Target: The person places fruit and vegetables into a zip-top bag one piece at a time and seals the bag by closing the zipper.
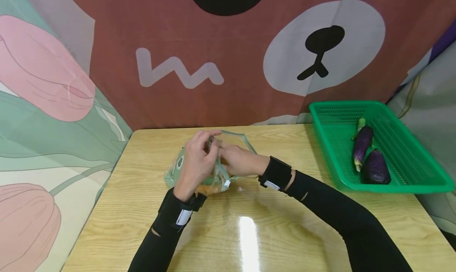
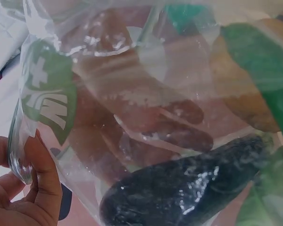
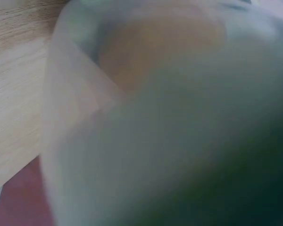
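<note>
Clear plastic made up the bag (image 1: pixel 214 181) on the counter (image 1: pixel 117 216). Our left hand (image 1: pixel 199 157), fingers bent, pinched its rim; to work well, we judged, that mouth needed spreading wide and steadying. Our right hand (image 1: pixel 243 160) reached inside, near a dark vegetable (image 2: pixel 179 188); whether it gripped anything, we could not tell. At right, the green basket (image 1: pixel 331 135) held purple eggplants (image 1: pixel 363 142).

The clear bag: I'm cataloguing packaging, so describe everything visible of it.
The clear bag looks like thin, crinkled, glossy plastic, printed with green patches bearing white marks. Its mouth is open, with a pale greenish edge. It appears to rest on the wooden table. The left hand pinches its rim; the right hand reaches into its mouth. A dark, elongated object shows through it, plus an orange-brown area too unclear to name.
</note>
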The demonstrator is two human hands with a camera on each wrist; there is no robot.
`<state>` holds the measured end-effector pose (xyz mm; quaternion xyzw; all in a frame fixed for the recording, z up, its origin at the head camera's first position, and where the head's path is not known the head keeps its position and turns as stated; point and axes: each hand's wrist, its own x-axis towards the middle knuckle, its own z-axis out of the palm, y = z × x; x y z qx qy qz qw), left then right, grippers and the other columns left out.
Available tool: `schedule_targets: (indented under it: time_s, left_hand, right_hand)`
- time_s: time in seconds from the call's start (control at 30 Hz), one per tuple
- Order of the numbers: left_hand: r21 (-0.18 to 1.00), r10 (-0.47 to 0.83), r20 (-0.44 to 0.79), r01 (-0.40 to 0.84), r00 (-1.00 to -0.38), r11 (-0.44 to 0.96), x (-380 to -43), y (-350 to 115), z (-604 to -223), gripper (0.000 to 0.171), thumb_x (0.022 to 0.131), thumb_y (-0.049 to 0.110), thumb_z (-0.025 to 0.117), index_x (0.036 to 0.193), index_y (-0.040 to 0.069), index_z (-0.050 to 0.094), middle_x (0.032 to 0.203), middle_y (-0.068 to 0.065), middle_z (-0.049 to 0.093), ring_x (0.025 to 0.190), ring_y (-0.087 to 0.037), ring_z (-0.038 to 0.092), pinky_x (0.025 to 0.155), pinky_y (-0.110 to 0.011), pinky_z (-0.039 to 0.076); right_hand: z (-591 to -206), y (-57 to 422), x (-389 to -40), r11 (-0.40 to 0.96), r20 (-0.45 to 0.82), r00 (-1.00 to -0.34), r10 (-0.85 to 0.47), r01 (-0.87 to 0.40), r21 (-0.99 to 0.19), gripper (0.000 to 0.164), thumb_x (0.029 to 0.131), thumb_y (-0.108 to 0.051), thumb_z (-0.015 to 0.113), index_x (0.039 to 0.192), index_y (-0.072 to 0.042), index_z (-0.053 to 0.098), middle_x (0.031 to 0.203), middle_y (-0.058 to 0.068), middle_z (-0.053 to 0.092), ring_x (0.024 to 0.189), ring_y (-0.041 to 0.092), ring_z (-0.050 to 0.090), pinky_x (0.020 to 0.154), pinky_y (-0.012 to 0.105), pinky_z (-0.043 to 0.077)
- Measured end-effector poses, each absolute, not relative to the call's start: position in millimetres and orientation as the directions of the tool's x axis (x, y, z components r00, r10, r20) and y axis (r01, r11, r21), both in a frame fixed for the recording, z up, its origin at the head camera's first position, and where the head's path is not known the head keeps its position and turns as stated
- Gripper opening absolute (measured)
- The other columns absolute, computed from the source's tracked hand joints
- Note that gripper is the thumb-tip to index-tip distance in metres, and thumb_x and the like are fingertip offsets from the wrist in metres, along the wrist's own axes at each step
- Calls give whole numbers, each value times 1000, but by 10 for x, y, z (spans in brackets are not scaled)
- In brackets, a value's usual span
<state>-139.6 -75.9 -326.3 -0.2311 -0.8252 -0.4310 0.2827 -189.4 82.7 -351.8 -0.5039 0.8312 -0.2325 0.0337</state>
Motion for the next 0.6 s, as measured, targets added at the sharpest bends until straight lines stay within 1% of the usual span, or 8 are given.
schedule_targets:
  time_s: [0.1,0.2,0.3,0.43,0.6]
  left_hand:
    - [580,139,665,625,-734,523,-1396,-773,-3259,25,91,1,51,109,1,68,77,-3,52,55,-9,41,49,-26,35]
    - [584,147,663,630,-734,511,-1402,-765,-3265,25,91,0,50,110,0,67,78,-4,52,55,-9,41,48,-25,36]
    - [587,145,663,631,-734,508,-1405,-766,-3274,25,91,-1,49,109,1,67,79,-4,53,54,-9,41,48,-25,36]
    - [572,136,675,631,-725,524,-1405,-771,-3282,25,90,-1,50,108,1,68,78,-4,52,54,-8,41,48,-25,36]
    - [567,141,681,640,-718,519,-1402,-745,-3289,24,89,-3,51,107,0,68,79,-5,53,54,-9,41,49,-25,36]
  right_hand:
    - [-3470,895,-1871,383,189,-501,-845,-812,-441,47,96,-17,55,140,-8,41,134,8,48,107,17,56,84,27,46]
    - [-3404,1029,-1822,421,213,-538,-815,-804,-419,43,95,-17,57,136,-8,47,126,6,54,102,18,57,80,29,47]
    - [-3345,1163,-1771,478,229,-582,-780,-791,-383,42,93,-19,61,132,-7,53,127,8,54,107,20,56,83,31,48]
    - [-3311,1277,-1737,517,229,-613,-756,-774,-366,37,91,-20,64,125,-7,57,123,7,56,109,20,55,85,32,47]
    - [-3288,1466,-1690,543,247,-638,-729,-759,-359,35,91,-20,64,123,-8,59,119,5,58,100,18,57,80,32,48]
